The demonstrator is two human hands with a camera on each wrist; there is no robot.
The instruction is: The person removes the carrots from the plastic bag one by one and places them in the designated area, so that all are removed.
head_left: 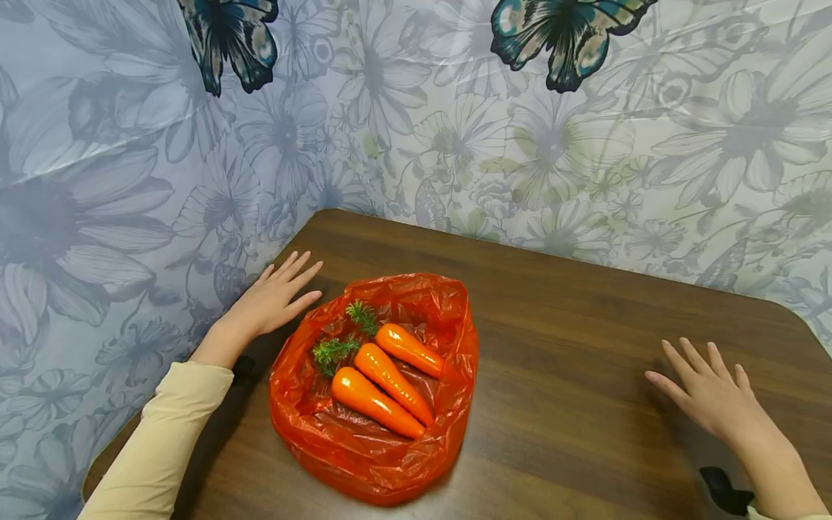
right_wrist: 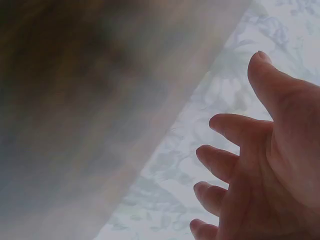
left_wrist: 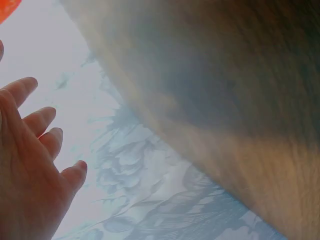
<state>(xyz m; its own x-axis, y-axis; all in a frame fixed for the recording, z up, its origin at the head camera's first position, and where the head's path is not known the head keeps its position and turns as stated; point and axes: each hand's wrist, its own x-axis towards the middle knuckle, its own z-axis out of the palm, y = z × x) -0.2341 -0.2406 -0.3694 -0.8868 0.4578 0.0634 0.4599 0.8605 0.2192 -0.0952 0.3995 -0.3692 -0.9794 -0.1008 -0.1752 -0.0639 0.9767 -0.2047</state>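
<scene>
A red plastic bag (head_left: 390,484) lies with its mouth spread wide on the brown table. Inside it are three orange carrots (head_left: 377,402), two tufts of green tops (head_left: 334,352) showing at their left ends. Beside the bag's upper left rim is my left hand (head_left: 269,300), palm down with fingers spread, holding nothing. My right hand (head_left: 715,393) is far to the right, over the table, its fingers spread and nothing in its grasp. Both wrist views show the left palm (left_wrist: 30,170) and the right palm (right_wrist: 260,170) with extended fingers.
The wooden table (head_left: 572,361) has rounded corners and a back edge close to a floral cloth backdrop (head_left: 455,144). Two dark butterfly figures (head_left: 565,36) appear on that backdrop. A black strap (head_left: 724,491) is at the right wrist.
</scene>
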